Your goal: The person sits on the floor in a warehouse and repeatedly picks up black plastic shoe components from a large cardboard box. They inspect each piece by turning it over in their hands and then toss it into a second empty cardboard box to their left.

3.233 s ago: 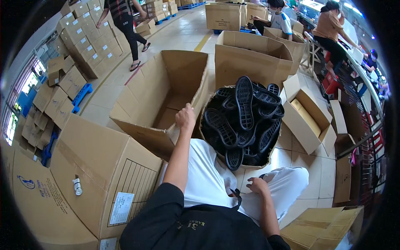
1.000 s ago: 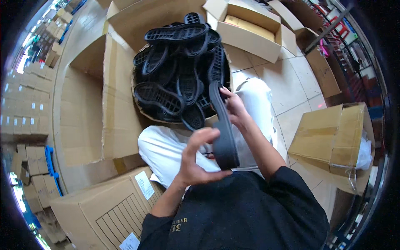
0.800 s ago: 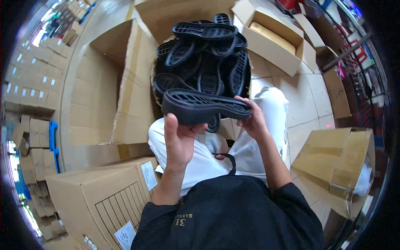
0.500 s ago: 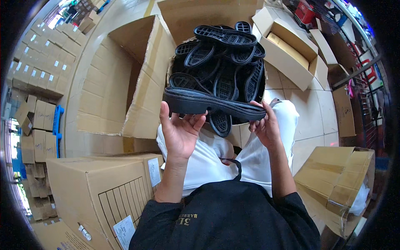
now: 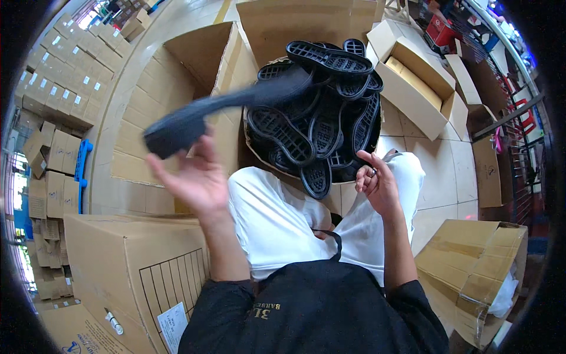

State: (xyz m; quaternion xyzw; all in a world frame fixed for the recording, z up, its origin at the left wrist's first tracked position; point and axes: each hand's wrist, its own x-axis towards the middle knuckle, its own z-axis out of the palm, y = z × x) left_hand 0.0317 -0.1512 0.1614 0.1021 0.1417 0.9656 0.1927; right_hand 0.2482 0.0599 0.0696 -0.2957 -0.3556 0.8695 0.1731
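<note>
The black shoe sole (image 5: 223,102) is just beyond the left hand (image 5: 197,180), the nearer one, its long axis slanting up rightward toward the pile of soles (image 5: 324,130). Blur hides whether that hand grips it; the right hand (image 5: 378,182), well apart, is empty, loosely curled.

The bare left forearm (image 5: 229,251) reaches forward and tilts outward to the person's left. Above its wrist (image 5: 213,215), the bare left hand (image 5: 193,180) is raised, thumb spread well apart from the fingers, its outline softened by blur. The bare right forearm (image 5: 401,248) stands steeper, leading to the bare right hand (image 5: 378,182), one digit pointing up and leftward, the others loosely curled. Both elbows are bent, and the hands are well apart.
</note>
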